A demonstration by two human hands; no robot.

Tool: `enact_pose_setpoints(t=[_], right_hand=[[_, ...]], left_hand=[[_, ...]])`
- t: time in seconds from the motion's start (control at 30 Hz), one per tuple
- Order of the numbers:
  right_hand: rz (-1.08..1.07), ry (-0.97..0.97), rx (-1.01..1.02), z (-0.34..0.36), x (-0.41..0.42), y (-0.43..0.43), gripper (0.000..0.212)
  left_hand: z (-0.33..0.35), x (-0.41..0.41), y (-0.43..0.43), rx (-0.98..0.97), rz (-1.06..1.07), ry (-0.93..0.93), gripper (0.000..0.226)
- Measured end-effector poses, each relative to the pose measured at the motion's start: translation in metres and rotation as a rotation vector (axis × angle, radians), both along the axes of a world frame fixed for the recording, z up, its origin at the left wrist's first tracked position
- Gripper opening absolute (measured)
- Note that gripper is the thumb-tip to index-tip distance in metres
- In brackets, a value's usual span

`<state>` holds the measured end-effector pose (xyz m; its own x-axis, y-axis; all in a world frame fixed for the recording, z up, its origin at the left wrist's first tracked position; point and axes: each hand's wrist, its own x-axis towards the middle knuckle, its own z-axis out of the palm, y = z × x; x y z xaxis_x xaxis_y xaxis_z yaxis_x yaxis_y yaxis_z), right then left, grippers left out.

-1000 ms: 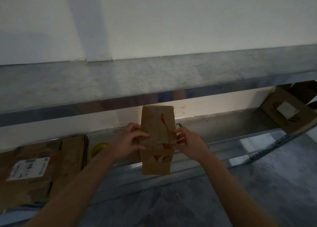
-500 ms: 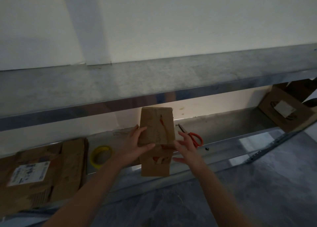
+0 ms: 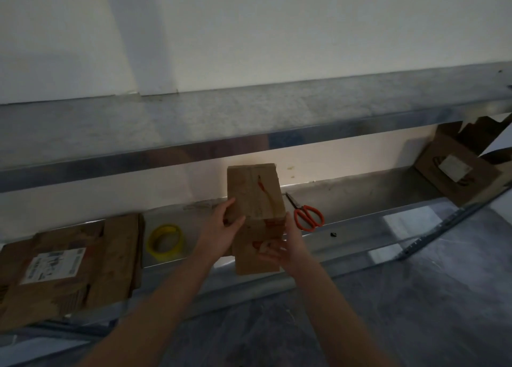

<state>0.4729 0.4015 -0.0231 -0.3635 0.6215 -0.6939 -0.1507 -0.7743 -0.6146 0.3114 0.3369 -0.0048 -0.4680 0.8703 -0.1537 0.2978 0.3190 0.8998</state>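
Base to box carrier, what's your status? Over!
Left hand grips cardboard box at its left edge; right hand on its lower front, grip blurred. Box upright, before lower shelf. Scissors right, tape roll left, both apart.

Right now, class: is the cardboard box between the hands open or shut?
Shut: the cardboard box shows its top flaps lying flat, meeting at a centre seam.

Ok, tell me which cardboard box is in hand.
The small upright box in the middle, gripped by the left hand, right hand against it; the left labelled box and right labelled box lie untouched.
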Motion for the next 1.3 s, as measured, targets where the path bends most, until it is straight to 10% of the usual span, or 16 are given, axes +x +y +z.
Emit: enact_pose_setpoints(t=[0.37, 0.6, 0.8, 1.13, 1.3], right_hand=[[0.029, -0.019, -0.061, 0.002, 0.045, -0.033, 0.061], [-0.067, -0.017, 0.039, 0.000, 0.080, -0.052, 0.042], [-0.222, 0.159, 0.027, 0.021, 0.071, -0.051, 0.106], [-0.157, 0.274, -0.076, 0.026, 0.052, -0.030, 0.108], [-0.088, 0.194, 0.311, 0.009, 0.053, -0.034, 0.129]], left_hand=[[-0.005, 0.040, -0.042, -0.018, -0.004, 0.136, 0.063], [-0.008, 0.066, -0.068, 0.100, -0.048, -0.187, 0.078], [-0.009, 0.079, -0.063, 0.103, 0.043, -0.312, 0.077], [-0.006, 0.079, -0.050, 0.021, 0.119, -0.141, 0.093], [0.012, 0.060, -0.044, 0.125, 0.028, -0.022, 0.085]])
